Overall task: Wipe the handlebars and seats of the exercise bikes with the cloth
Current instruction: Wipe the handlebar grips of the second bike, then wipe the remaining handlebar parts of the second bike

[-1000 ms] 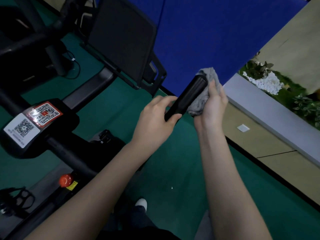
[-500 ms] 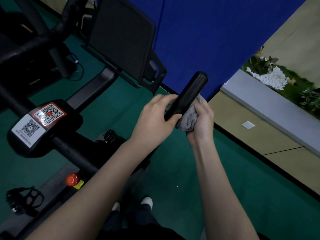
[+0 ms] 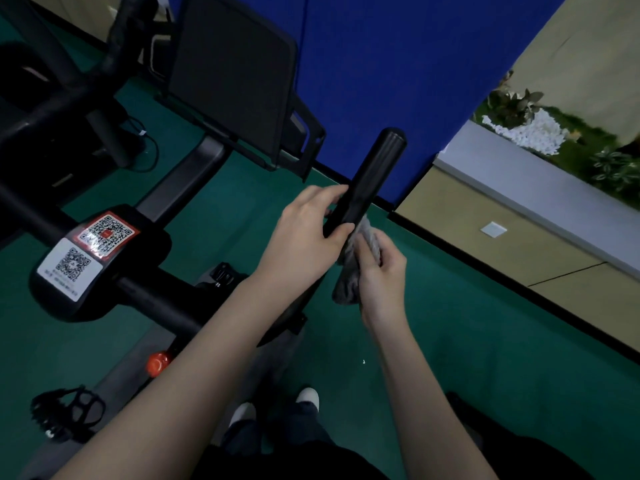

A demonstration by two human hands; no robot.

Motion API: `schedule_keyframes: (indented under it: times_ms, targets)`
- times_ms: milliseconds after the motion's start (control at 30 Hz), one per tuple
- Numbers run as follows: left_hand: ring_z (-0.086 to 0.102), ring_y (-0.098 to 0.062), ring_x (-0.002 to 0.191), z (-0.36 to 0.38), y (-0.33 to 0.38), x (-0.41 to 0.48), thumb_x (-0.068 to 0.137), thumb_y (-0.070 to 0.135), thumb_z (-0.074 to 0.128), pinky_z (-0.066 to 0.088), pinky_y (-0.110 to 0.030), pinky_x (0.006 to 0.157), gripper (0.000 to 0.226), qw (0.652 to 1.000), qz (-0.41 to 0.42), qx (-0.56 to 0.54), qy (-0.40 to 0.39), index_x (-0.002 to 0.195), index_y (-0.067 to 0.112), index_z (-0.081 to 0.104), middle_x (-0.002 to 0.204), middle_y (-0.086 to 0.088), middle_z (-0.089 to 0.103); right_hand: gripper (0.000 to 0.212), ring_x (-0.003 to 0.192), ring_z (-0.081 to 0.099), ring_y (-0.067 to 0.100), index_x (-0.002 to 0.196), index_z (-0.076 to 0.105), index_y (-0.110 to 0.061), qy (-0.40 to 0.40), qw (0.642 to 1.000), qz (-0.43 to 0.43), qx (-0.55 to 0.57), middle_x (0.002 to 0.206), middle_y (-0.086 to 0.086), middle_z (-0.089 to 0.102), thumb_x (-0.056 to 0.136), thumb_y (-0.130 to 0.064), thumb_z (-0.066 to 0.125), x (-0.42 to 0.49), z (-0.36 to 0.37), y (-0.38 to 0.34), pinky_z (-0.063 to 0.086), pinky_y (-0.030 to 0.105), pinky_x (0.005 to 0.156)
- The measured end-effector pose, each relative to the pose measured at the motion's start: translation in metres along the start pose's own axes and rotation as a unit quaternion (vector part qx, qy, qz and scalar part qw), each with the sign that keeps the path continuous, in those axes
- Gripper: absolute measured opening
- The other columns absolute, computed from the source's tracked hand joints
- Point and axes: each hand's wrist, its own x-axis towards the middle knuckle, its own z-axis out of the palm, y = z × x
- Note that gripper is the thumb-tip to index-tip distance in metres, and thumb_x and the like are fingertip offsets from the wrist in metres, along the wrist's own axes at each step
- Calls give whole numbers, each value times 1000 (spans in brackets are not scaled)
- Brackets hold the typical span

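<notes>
**Bar** (image 3: 375, 171): black handlebar with a round cap. Its long axis runs from 7 to 1 o'clock, with the free end at 1 o'clock against the blue wall (image 3: 398, 57). The upper stretch is bare. The lower stretch passes under my left hand.

**Left hand** (image 3: 304, 233): on the bar's middle, coming from its 9 o'clock side. My fingers (image 3: 323, 199) curl over the top and the thumb lies across the near face, so the hand is clamped on the bar to steady it.

**Right hand** (image 3: 381, 275): just at 4 o'clock of the left hand. Its fingers (image 3: 372, 249) are clamped on the cloth, bunching it.

**Cloth** (image 3: 348, 285): grey and crumpled. It is pressed to the bar's 4 o'clock flank just below my left thumb, and a tail hangs toward 7 o'clock.

**Relation:** the bare stretch lies at about 1 o'clock from my right fingers, straight along the bar's axis. The right hand carries the cloth. The left hand grips the bar just above it, between the cloth and the bare stretch. I judge the next stroke to be a slide up the axis toward the cap, and the left grip may have to shift to let the cloth pass.

**Progress:** handlebar wiping is under way. No seat is in view.

**Rest:**
- screen (image 3: 232, 74) at 11 o'clock
- labels (image 3: 104, 233) at 9 o'clock
- red knob (image 3: 157, 363) and pedal (image 3: 65, 414) toward 7 o'clock
- green floor (image 3: 485, 358)
</notes>
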Motion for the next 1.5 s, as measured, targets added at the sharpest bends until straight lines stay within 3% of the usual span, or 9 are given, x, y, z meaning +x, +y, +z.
schedule_keyframes:
  times_ms: [100, 200, 433, 533, 700, 800, 1033, 1167, 1500]
  targets:
    - [53, -8, 107, -2, 1, -1, 88, 19, 64, 43, -21, 87, 46, 1000, 14, 16, -10, 133, 20, 53, 119, 7, 55, 27, 62, 50, 0, 76, 63, -18, -15, 997, -23, -66, 64, -13, 57, 94, 0, 53, -10, -6, -4, 42, 16, 60]
    - [55, -14, 106, -7, 3, -3, 91, 25, 62, 47, -30, 91, 45, 999, 34, 40, -13, 134, 17, 52, 119, 3, 55, 27, 64, 54, -1, 80, 66, -21, -16, 992, -36, -117, 69, -10, 62, 91, 0, 55, -21, -16, -10, 43, 13, 61]
    - [50, -25, 111, -15, 17, -21, 94, 27, 58, 43, -41, 96, 41, 985, 130, 114, 3, 131, 7, 55, 117, -7, 57, 29, 76, 61, -1, 84, 67, -32, 108, 983, -15, -150, 77, -16, 68, 91, -5, 59, -53, -52, -10, 46, 14, 70]
    - [51, -27, 110, -8, 27, -26, 94, 26, 58, 42, -43, 95, 40, 972, 182, 146, -27, 129, 7, 56, 117, -8, 58, 27, 76, 61, 2, 85, 67, -31, 144, 975, -4, -172, 78, -15, 68, 90, -6, 58, -68, -62, -6, 47, 20, 73]
    - [51, -25, 111, 12, 41, -35, 95, 26, 56, 39, -40, 97, 39, 958, 224, 157, -87, 130, 8, 55, 116, -7, 58, 21, 75, 60, -3, 89, 68, -26, 183, 962, -10, -200, 77, -17, 68, 90, -7, 59, -87, -85, -2, 47, 17, 73]
    - [52, -24, 110, 32, 45, -43, 95, 27, 56, 39, -40, 96, 39, 949, 233, 165, -133, 130, 9, 55, 116, -5, 58, 18, 77, 61, 3, 92, 69, -22, 192, 962, 0, -195, 80, -13, 69, 90, -8, 59, -93, -106, 1, 49, 26, 76]
    - [45, -19, 121, 101, 42, -67, 97, 40, 47, 32, -34, 101, 46, 919, 199, 231, -249, 136, 16, 49, 129, 2, 52, 24, 72, 59, 1, 87, 67, -30, 216, 958, 15, -190, 76, -16, 67, 90, -8, 60, -108, -178, 13, 47, 24, 70]
    - [34, -16, 133, 152, 45, -78, 97, 47, 42, 23, -31, 108, 55, 899, 173, 269, -299, 143, 18, 38, 144, 4, 42, 22, 74, 60, 3, 89, 68, -28, 240, 956, 34, -167, 76, -16, 67, 90, -8, 59, -119, -234, 18, 48, 29, 73]
    - [22, -20, 143, 269, 45, -95, 97, 52, 40, 19, -37, 114, 63, 848, 63, 341, -400, 148, 17, 29, 155, -2, 27, 16, 81, 62, 10, 92, 70, -23, 265, 951, 90, -134, 81, -9, 68, 90, -11, 59, -136, -360, 37, 49, 34, 77]
